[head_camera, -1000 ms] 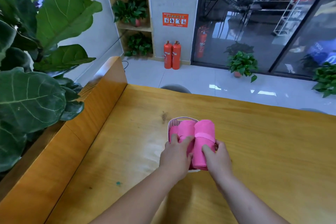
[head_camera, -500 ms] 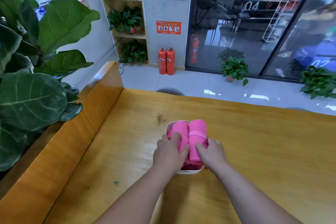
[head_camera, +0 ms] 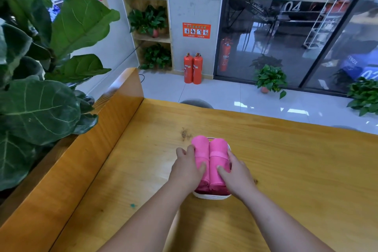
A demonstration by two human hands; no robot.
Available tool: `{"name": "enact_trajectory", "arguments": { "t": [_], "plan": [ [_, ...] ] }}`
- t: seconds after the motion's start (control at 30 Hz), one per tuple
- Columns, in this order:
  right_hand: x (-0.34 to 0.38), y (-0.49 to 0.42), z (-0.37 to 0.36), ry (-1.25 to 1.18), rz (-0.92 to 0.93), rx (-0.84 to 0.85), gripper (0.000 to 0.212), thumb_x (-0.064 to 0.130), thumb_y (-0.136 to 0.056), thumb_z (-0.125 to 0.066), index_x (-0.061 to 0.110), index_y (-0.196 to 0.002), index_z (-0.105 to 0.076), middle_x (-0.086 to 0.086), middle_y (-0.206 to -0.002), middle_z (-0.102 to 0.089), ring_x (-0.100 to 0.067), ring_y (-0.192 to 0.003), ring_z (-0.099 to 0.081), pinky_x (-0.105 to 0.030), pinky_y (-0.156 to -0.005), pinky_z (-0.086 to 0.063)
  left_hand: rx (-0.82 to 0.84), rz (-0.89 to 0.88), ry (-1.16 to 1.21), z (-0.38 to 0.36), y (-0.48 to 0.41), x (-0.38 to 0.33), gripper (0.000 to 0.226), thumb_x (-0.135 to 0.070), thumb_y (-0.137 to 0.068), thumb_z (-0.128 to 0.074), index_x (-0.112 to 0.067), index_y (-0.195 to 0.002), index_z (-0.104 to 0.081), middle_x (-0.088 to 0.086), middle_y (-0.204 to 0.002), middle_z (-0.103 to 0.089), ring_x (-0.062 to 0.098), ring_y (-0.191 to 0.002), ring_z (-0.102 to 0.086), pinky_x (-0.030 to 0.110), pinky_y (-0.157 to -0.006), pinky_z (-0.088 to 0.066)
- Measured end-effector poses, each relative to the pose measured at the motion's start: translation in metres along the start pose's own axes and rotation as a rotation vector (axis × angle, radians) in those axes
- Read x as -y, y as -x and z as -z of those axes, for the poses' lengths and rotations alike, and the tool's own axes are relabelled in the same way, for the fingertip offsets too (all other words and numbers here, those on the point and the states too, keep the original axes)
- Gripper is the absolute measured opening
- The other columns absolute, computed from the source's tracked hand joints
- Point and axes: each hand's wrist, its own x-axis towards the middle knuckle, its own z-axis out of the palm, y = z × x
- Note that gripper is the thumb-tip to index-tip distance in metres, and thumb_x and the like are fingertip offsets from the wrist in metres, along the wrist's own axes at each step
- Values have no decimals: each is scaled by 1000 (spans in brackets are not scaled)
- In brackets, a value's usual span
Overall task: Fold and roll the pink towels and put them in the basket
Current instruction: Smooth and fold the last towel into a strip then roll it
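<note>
A wide wooden table (head_camera: 286,159) fills the lower view, and a large-leaved plant (head_camera: 41,108) is seen at its left edge. Near the middle of the table a small white basket (head_camera: 211,196) is set. Two rolled pink towels are laid in it side by side, touching along their length: the left roll (head_camera: 201,149) and the right roll (head_camera: 218,149), the latter crossed by a pink band.

The step in hand is judged to be seating the rolls in the basket, with the task close to done. Pressure is best applied evenly, downward and slightly inward, so that the rolls are bedded without being loosened. The light basket should be steadied so that it is not tipped toward its near rim. A slow release is advised, so that any spring-back is noticed.

The rolls are flanked by the hands, which are held apart with both rolls between them. The left hand (head_camera: 187,170) is laid against the outer side of the left roll, fingers fairly straight and thumb pressed on top. The right hand (head_camera: 235,176) is placed likewise on the right roll, though its fingers are largely hidden.
</note>
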Motion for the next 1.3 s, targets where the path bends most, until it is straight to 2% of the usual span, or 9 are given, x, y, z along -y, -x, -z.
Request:
{"name": "enact_trajectory", "arguments": {
  "t": [0.13,0.53,0.67,0.77,0.83,0.93,1.03,1.17,1.3],
  "plan": [
    [-5,-3,1,-19,20,-30,85,49,-92,-65,37,-165,-22,-7,-144,-56,-28,-133,-52,-40,-107,-45,47,-39,-46,0,0,3,74,-47,-100,-53,-33,-162,-15,5,-130,-35,33,-96,-64,43,-89,-55],
    [-23,-14,9,30,122,48,83,59,-95,-62,42,-164,-20,1,-134,-48,-19,-119,-55,-36,-102,-45,103,-90,-84,-2,-16,14,85,-61,-97,-55,-39,-165,-9,2,-128,-35,27,-106,-61,42,-94,-54],
    [-29,-11,11,86,193,38,84,66,-96,-55,48,-164,-9,2,-154,-28,-19,-145,-34,-39,-117,-36,86,-82,-100,-5,-16,19,86,-62,-95,-56,-43,-165,-10,5,-160,-20,30,-143,-31,45,-110,-45],
    [-28,-1,5,23,302,143,82,57,-103,-50,42,-165,1,9,-174,-2,-9,-159,-7,-29,-126,-17,193,-97,138,-12,-11,25,89,-59,-96,-56,-50,-163,1,2,-164,-29,22,-139,-46,44,-112,-46],
    [-27,6,-1,1,311,139,84,55,-103,-51,39,-165,3,14,-173,-2,-6,-159,-7,-27,-125,-18,194,-125,141,-14,-5,25,95,-60,-93,-57,-47,-163,6,-1,-162,-35,19,-138,-48,42,-110,-46],
    [-36,19,2,-9,343,135,94,69,-96,-53,42,-165,5,19,-172,4,-2,-159,-3,-24,-125,-14,228,-176,115,-11,6,26,112,-72,-84,-64,-43,-164,10,-1,-170,-18,18,-150,-35,38,-117,-40],
    [-52,38,10,41,423,200,108,87,-81,-57,56,-159,12,23,-169,23,4,-156,13,-26,-125,-13,279,-311,89,-6,27,41,122,-79,-74,-73,-53,-161,8,-13,-170,25,12,-159,-14,34,-121,-34],
    [-61,48,9,206,483,186,110,73,-82,-72,63,-156,9,17,-167,32,-6,-158,7,-29,-126,-20,159,-515,-9,-15,41,61,107,-54,-85,-80,-56,-161,-5,-20,-166,34,6,-159,2,28,-123,-29],
    [-60,44,0,152,490,75,100,44,-91,-76,67,-155,-3,16,-172,18,-12,-160,-12,-29,-124,-27,2,-528,-17,-28,40,58,90,-45,-94,-74,-54,-161,-14,-18,-171,20,11,-158,-19,25,-115,-39]
  ]
}}
